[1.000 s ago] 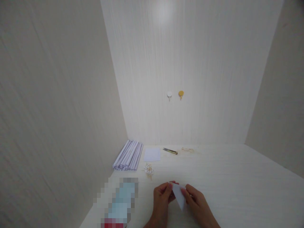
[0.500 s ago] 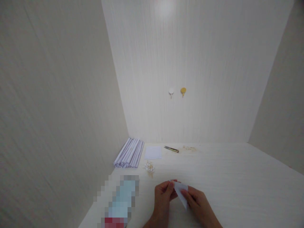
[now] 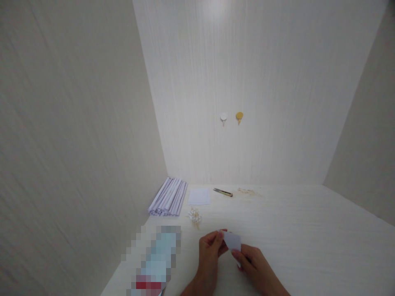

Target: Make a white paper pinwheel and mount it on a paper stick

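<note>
Between my two hands is a small sheet of white paper (image 3: 233,241), partly rolled or folded, held a little above the table. My left hand (image 3: 210,249) pinches its upper left corner with thumb and fingertips. Lower down on the right edge, my right hand (image 3: 249,260) grips the paper, thumb in front. Fingers hide part of the sheet's lower end. Beyond my left hand lies a little heap of cotton swab tips (image 3: 195,216), white with pale stubs.
Rolled white paper tubes (image 3: 168,197) are stacked at the back left, beside a flat stack of square paper (image 3: 199,197). Thread snips (image 3: 223,192) and thin pale scraps (image 3: 247,191) lie near the back wall. A blurred, pixelated object (image 3: 157,259) is at front left. Two hooks (image 3: 239,116) hang on the wall.
My right hand has shifted slightly left and down along the paper. The sheet's hanging pointed end now looks shorter, gathered in at the right fingers. My left hand keeps its pinch.
</note>
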`<action>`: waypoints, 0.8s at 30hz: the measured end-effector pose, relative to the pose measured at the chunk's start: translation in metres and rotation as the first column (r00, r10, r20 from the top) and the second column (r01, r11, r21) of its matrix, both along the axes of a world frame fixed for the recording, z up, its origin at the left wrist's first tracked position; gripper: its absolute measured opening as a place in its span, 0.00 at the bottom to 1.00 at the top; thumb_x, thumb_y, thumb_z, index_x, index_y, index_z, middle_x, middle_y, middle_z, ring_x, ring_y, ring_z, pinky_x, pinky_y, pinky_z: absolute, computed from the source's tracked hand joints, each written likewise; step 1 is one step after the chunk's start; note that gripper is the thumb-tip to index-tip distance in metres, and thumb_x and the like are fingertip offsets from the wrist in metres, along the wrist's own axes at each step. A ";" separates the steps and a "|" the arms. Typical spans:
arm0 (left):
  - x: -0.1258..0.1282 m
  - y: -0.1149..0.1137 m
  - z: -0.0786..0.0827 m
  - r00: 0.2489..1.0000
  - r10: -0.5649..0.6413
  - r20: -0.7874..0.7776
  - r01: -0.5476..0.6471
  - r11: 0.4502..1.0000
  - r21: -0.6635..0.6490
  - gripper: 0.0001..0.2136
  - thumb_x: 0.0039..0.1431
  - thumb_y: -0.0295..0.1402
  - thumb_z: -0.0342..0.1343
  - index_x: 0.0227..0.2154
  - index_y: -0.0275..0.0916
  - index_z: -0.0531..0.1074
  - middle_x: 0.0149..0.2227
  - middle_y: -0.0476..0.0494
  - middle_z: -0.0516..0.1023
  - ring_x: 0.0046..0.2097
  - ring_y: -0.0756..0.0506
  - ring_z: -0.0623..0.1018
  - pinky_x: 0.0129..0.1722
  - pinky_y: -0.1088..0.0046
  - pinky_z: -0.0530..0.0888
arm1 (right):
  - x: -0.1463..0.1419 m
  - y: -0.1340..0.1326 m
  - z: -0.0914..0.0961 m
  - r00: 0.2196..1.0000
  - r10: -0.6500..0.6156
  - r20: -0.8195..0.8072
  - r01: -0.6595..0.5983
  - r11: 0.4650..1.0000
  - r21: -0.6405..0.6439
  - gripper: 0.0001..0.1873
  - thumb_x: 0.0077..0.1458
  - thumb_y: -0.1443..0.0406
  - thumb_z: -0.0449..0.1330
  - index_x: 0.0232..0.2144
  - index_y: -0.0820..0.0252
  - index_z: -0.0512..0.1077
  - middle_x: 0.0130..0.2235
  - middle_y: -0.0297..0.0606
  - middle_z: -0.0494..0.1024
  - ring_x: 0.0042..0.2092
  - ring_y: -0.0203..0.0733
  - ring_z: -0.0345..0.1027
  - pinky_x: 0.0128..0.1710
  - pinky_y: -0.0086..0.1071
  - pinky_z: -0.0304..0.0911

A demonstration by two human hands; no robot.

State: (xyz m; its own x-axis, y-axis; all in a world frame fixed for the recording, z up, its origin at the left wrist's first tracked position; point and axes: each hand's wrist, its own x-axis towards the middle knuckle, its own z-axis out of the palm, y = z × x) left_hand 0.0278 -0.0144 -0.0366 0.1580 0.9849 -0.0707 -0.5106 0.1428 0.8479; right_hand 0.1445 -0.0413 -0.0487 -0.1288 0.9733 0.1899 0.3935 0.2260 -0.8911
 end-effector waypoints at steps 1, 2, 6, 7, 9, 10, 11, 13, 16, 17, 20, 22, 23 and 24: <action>0.000 0.000 0.000 1.000 0.008 0.001 -0.008 1.000 0.002 0.12 0.37 0.38 0.59 0.22 0.31 0.74 0.23 0.42 0.75 0.27 0.47 0.73 0.31 0.70 0.69 | 0.000 0.000 0.000 1.000 0.014 0.012 -0.014 1.000 0.008 0.17 0.48 0.58 0.49 0.14 0.61 0.61 0.16 0.31 0.62 0.20 0.34 0.53 0.20 0.25 0.49; -0.001 0.001 0.001 1.000 0.017 0.002 -0.017 1.000 0.002 0.12 0.37 0.37 0.59 0.21 0.31 0.74 0.23 0.42 0.75 0.27 0.47 0.73 0.31 0.70 0.69 | 0.000 -0.001 0.000 0.999 0.027 0.027 -0.028 0.999 0.020 0.17 0.48 0.58 0.49 0.14 0.61 0.61 0.16 0.31 0.62 0.21 0.34 0.53 0.20 0.25 0.49; -0.001 0.001 0.002 0.999 0.032 0.007 -0.032 0.999 -0.010 0.11 0.36 0.37 0.59 0.21 0.32 0.74 0.23 0.43 0.74 0.26 0.49 0.72 0.29 0.72 0.69 | 0.001 -0.002 -0.001 0.997 0.033 0.070 -0.037 0.998 0.056 0.19 0.48 0.58 0.48 0.12 0.61 0.60 0.15 0.31 0.61 0.20 0.33 0.52 0.20 0.26 0.48; -0.001 0.000 0.002 1.000 0.027 0.013 -0.027 1.000 -0.009 0.11 0.37 0.37 0.59 0.21 0.32 0.74 0.23 0.43 0.74 0.26 0.49 0.72 0.30 0.72 0.68 | 0.002 -0.002 -0.001 0.997 0.019 0.069 -0.023 0.998 0.060 0.19 0.48 0.58 0.47 0.11 0.60 0.59 0.15 0.31 0.60 0.20 0.34 0.52 0.20 0.26 0.48; -0.001 0.001 0.003 0.999 0.006 0.034 -0.006 1.000 -0.008 0.10 0.37 0.36 0.59 0.20 0.32 0.73 0.21 0.44 0.73 0.26 0.49 0.71 0.30 0.72 0.68 | 0.002 -0.002 0.001 0.998 -0.006 0.060 0.002 0.998 0.061 0.19 0.48 0.57 0.47 0.11 0.60 0.57 0.15 0.31 0.59 0.21 0.34 0.52 0.21 0.26 0.48; -0.001 0.001 0.004 0.999 -0.012 0.050 0.013 1.000 -0.009 0.10 0.38 0.36 0.59 0.19 0.32 0.73 0.21 0.44 0.73 0.26 0.50 0.71 0.30 0.72 0.68 | 0.002 -0.002 0.002 0.999 -0.008 0.052 0.005 0.998 0.057 0.19 0.48 0.57 0.47 0.11 0.60 0.55 0.15 0.31 0.58 0.21 0.34 0.52 0.21 0.27 0.48; -0.001 0.002 0.004 0.997 -0.036 0.070 0.036 0.999 -0.007 0.10 0.37 0.36 0.59 0.20 0.32 0.73 0.21 0.44 0.73 0.26 0.50 0.71 0.30 0.72 0.67 | 0.002 -0.002 0.003 0.999 -0.002 0.043 0.000 0.999 0.050 0.19 0.47 0.57 0.47 0.11 0.59 0.55 0.15 0.31 0.58 0.21 0.34 0.52 0.21 0.27 0.48; -0.001 0.003 0.002 0.991 -0.092 0.099 0.092 0.996 0.006 0.12 0.35 0.35 0.60 0.25 0.33 0.73 0.25 0.43 0.74 0.27 0.49 0.71 0.30 0.72 0.67 | 0.002 -0.002 0.005 1.000 0.018 0.025 -0.019 0.999 0.035 0.19 0.47 0.57 0.47 0.12 0.59 0.54 0.16 0.30 0.57 0.20 0.34 0.51 0.21 0.27 0.47; 0.001 0.002 -0.005 0.986 -0.167 0.014 0.167 0.986 0.027 0.16 0.30 0.35 0.62 0.27 0.33 0.73 0.28 0.42 0.75 0.27 0.49 0.71 0.29 0.72 0.66 | 0.001 -0.003 0.004 0.998 0.058 0.007 -0.058 0.998 0.012 0.18 0.48 0.57 0.46 0.12 0.59 0.55 0.16 0.30 0.56 0.20 0.33 0.49 0.20 0.26 0.46; 0.002 0.002 -0.008 0.982 -0.178 -0.061 0.180 0.983 0.023 0.15 0.30 0.36 0.62 0.24 0.32 0.73 0.25 0.42 0.74 0.26 0.48 0.70 0.29 0.72 0.65 | 0.001 -0.003 0.003 0.998 0.065 0.007 -0.065 0.998 0.004 0.19 0.47 0.56 0.46 0.12 0.59 0.55 0.15 0.30 0.56 0.20 0.33 0.49 0.19 0.26 0.46; 0.004 0.001 -0.017 0.974 -0.027 -0.224 0.021 0.999 -0.028 0.12 0.32 0.38 0.60 0.17 0.33 0.71 0.20 0.46 0.72 0.25 0.48 0.70 0.28 0.73 0.64 | 0.000 -0.002 -0.002 0.997 0.070 0.021 -0.069 0.997 -0.018 0.20 0.46 0.55 0.47 0.10 0.59 0.51 0.14 0.29 0.53 0.19 0.32 0.45 0.18 0.26 0.43; 0.003 0.002 -0.018 0.954 0.038 -0.297 -0.043 0.999 -0.011 0.12 0.32 0.39 0.60 0.14 0.34 0.69 0.16 0.49 0.70 0.23 0.50 0.68 0.25 0.75 0.63 | 0.000 -0.001 -0.005 0.999 0.048 0.025 -0.047 0.999 -0.024 0.22 0.44 0.54 0.49 0.09 0.59 0.49 0.14 0.28 0.49 0.18 0.31 0.42 0.17 0.26 0.41; 0.002 0.002 -0.017 0.947 0.037 -0.319 -0.034 0.999 0.015 0.13 0.32 0.39 0.60 0.12 0.34 0.68 0.15 0.50 0.68 0.22 0.51 0.67 0.24 0.76 0.62 | 0.000 0.000 -0.005 1.000 0.021 0.020 -0.021 1.000 -0.021 0.22 0.44 0.54 0.49 0.09 0.59 0.49 0.14 0.27 0.48 0.18 0.31 0.41 0.17 0.26 0.40; 0.002 0.003 -0.014 0.944 0.013 -0.330 0.004 0.999 0.051 0.13 0.33 0.40 0.59 0.11 0.34 0.67 0.14 0.51 0.67 0.21 0.52 0.66 0.23 0.77 0.61 | 0.001 0.000 -0.004 1.000 -0.012 0.011 0.012 1.000 -0.017 0.23 0.44 0.53 0.49 0.08 0.59 0.50 0.14 0.27 0.47 0.18 0.30 0.41 0.17 0.26 0.40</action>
